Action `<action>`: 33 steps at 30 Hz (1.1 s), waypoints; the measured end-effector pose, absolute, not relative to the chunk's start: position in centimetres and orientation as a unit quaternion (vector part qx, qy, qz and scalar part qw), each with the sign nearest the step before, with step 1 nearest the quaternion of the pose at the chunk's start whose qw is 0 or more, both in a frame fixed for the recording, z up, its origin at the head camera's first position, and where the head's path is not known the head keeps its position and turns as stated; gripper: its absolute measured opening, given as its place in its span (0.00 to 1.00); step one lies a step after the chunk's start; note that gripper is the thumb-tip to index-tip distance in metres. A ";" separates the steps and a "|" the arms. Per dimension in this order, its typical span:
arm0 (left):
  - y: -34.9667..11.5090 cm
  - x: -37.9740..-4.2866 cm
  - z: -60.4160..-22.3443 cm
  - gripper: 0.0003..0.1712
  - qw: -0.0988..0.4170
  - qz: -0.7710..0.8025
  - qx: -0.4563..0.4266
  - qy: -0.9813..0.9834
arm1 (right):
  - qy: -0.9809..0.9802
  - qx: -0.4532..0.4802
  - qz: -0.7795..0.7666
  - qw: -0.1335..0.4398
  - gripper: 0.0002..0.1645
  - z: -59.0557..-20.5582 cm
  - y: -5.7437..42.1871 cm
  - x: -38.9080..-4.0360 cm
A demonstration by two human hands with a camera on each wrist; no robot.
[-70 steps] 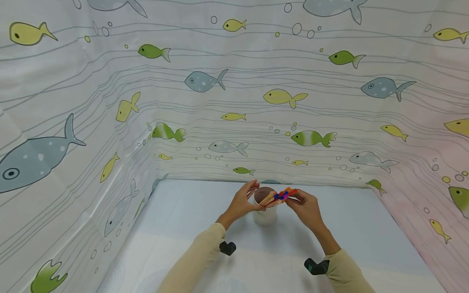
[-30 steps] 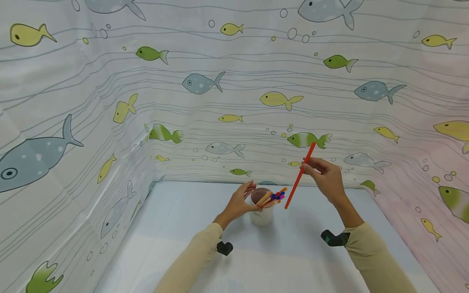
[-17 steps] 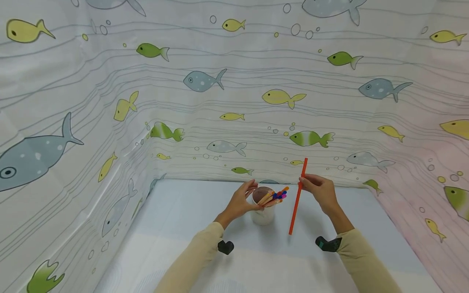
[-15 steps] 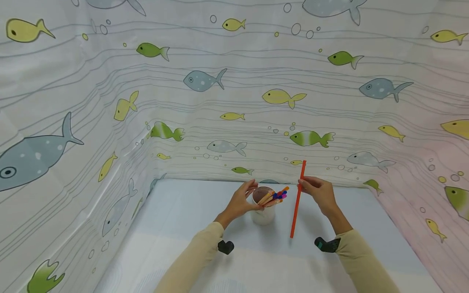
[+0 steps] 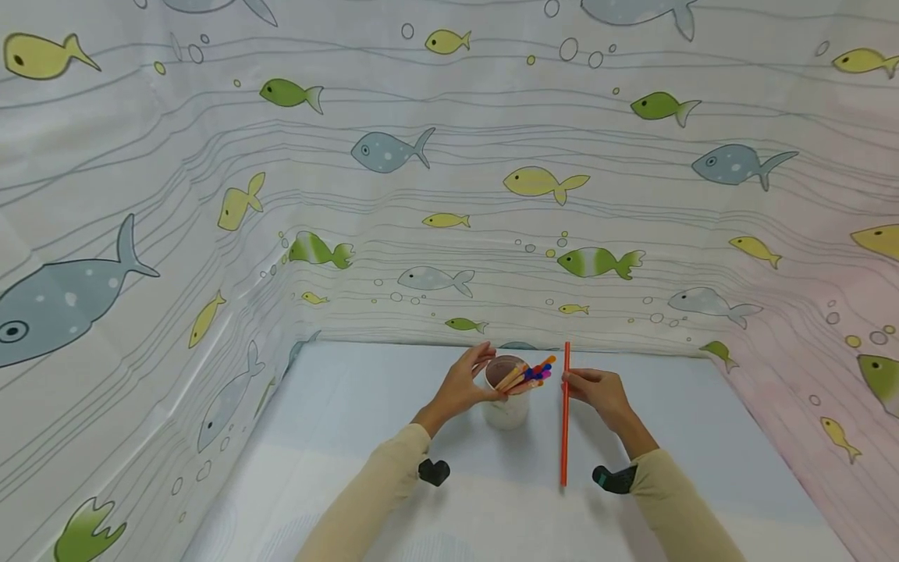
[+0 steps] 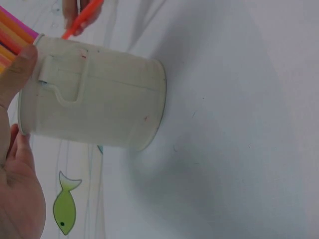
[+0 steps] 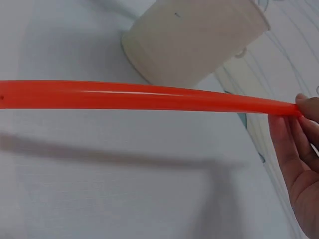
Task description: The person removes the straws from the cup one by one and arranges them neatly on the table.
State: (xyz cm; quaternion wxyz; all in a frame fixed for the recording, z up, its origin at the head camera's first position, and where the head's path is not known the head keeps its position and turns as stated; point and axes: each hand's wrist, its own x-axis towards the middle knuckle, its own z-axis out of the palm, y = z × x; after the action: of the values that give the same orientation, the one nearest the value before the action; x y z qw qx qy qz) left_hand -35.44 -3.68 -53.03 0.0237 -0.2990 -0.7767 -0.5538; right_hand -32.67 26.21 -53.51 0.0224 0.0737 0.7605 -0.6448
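In the head view, a whitish round can (image 5: 507, 414) stands upright on the table with a bundle of coloured straws (image 5: 537, 371) leaning out to the right. My left hand (image 5: 460, 384) grips the can at its rim, thumb on the near side by the straws and fingers round the far side. The left wrist view shows a wire-like bracket on the can's wall (image 6: 109, 94). To the right of the can, my right hand (image 5: 597, 390) pinches a long orange-red straw (image 5: 565, 437) near its upper end. The straw points toward the table's near side, apart from the can.
A pale blue-white cloth covers the table (image 5: 337, 421). Fish-printed curtains (image 5: 393, 203) rise behind it and along both sides. Black wrist devices (image 5: 614, 479) sit at both cuffs.
My right hand first drew the red straw out of the bundle, up and right. Since then it has come lower and slightly left, turning the straw more upright in view. The left hand stays put.
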 end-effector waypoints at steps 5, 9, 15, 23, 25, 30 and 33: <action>-3.8 -35.4 -53.1 0.58 0.020 -0.552 -0.297 -0.779 | 0.767 0.098 -0.633 0.040 0.27 -54.7 25.8 -32.4; -3.8 -35.4 -53.1 0.58 0.018 -0.552 -0.298 -0.779 | 0.777 0.108 -0.619 0.045 0.27 -55.3 25.5 -32.2; -3.6 -35.5 -53.0 0.57 0.023 -0.548 -0.293 -0.783 | 0.795 0.105 -0.597 0.033 0.23 -56.5 25.2 -32.2; -3.8 -33.6 -50.5 0.55 0.022 -0.557 -0.308 -0.771 | 0.857 0.117 -0.501 0.016 0.22 -57.2 24.4 -31.9; -3.8 -33.2 -49.8 0.54 0.020 -0.556 -0.309 -0.771 | 0.866 0.119 -0.485 0.013 0.23 -57.3 24.2 -31.8; -3.9 -32.9 -49.4 0.53 0.018 -0.557 -0.310 -0.770 | 0.883 0.114 -0.455 -0.002 0.20 -57.3 23.6 -31.8; -3.9 -32.9 -49.4 0.54 0.015 -0.557 -0.311 -0.770 | 0.893 0.104 -0.437 -0.015 0.18 -57.3 23.4 -31.9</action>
State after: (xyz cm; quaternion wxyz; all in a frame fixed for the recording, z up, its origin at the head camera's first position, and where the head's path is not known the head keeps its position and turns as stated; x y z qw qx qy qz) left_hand -32.88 -3.91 -49.40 0.0152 -0.3110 -0.7698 -0.5572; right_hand -31.91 23.38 -57.29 -0.0146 0.1035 0.8934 -0.4369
